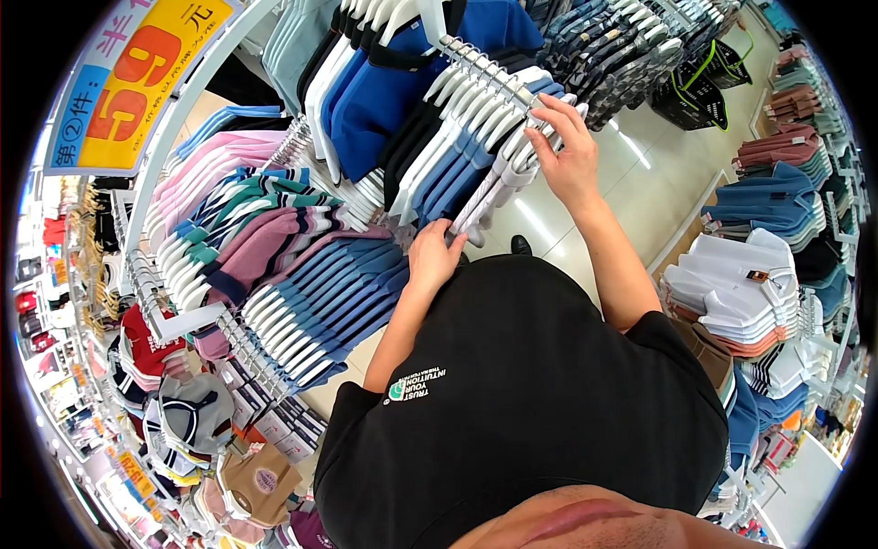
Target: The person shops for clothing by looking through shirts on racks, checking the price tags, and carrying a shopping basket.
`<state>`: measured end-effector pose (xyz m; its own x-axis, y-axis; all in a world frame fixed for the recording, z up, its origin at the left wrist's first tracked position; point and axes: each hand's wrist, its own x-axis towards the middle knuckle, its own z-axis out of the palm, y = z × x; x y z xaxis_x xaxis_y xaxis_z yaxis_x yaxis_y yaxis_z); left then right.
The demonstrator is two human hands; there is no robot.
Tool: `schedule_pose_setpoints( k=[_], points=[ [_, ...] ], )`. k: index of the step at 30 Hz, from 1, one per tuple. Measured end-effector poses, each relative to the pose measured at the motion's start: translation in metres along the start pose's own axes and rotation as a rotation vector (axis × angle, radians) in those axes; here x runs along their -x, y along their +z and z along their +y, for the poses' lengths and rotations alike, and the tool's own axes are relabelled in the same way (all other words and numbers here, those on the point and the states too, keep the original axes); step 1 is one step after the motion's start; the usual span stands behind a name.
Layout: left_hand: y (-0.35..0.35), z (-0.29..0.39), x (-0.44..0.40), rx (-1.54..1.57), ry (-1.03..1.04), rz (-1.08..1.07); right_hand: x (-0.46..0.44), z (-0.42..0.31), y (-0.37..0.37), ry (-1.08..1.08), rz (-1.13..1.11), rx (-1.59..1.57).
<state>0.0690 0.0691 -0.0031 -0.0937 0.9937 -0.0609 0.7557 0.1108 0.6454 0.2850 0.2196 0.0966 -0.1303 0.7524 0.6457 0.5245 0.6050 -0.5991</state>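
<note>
My right hand [569, 151] is at the front end of the upper rail [485, 69], its fingers and thumb curled about a white hanger [523, 151]. From that hanger a pale grey-white shirt [489, 197] hangs as the outermost piece, beside blue shirts [448, 188]. Lower on the same pale shirt, my left hand [433, 259] has its thumb and fingers closed at the shirt's edge; the exact fingertip contact is partly hidden. Just below my left hand hangs a row of blue polo shirts [343, 284] on white hangers.
Pink and striped shirts [265, 233] fill the rack's left side under a yellow price sign [137, 78]. Black shopping baskets [695, 96] with green trim stand on the tiled floor [631, 169]. Folded white shirts [732, 279] hang along the right. Caps [192, 412] are at lower left.
</note>
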Motion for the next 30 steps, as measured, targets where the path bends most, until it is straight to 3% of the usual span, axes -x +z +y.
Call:
schedule_pose_setpoints(
  k=[30],
  points=[
    [-0.009,0.015,-0.006,0.023,0.02,-0.109,0.0,-0.002,0.0,0.009,0.007,0.003]
  ],
)
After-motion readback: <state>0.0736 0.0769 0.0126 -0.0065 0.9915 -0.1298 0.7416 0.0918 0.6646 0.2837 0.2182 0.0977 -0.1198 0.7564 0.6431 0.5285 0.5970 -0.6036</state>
